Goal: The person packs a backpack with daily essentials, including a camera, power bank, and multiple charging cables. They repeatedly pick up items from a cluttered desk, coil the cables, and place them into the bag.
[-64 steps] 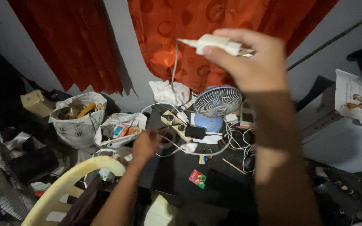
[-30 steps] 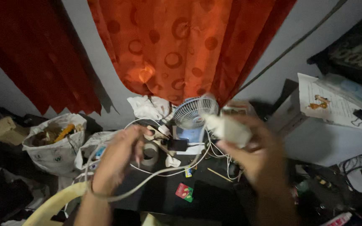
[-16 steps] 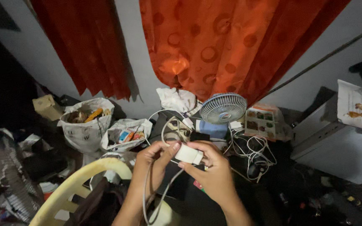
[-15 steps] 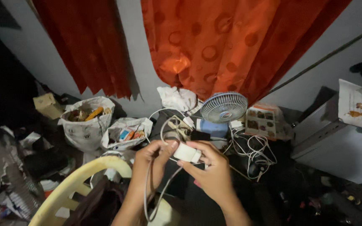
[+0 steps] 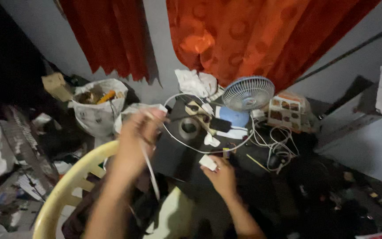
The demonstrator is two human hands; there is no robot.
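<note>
Left hand (image 5: 140,132) raised and blurring, fingers curling together around the white cable (image 5: 149,166), which is looping over the dark desk (image 5: 177,157). Right hand (image 5: 219,175) lying low at the desk's near edge, fingers pinching the white charger block (image 5: 208,162). Small blue fan (image 5: 247,95) standing at the far edge.

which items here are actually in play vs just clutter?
In play:
left hand, gripping the white cable
right hand, holding the white charger block

Clutter:
small blue fan
tape roll
power strip
white sack
orange curtain
yellow chair
</note>
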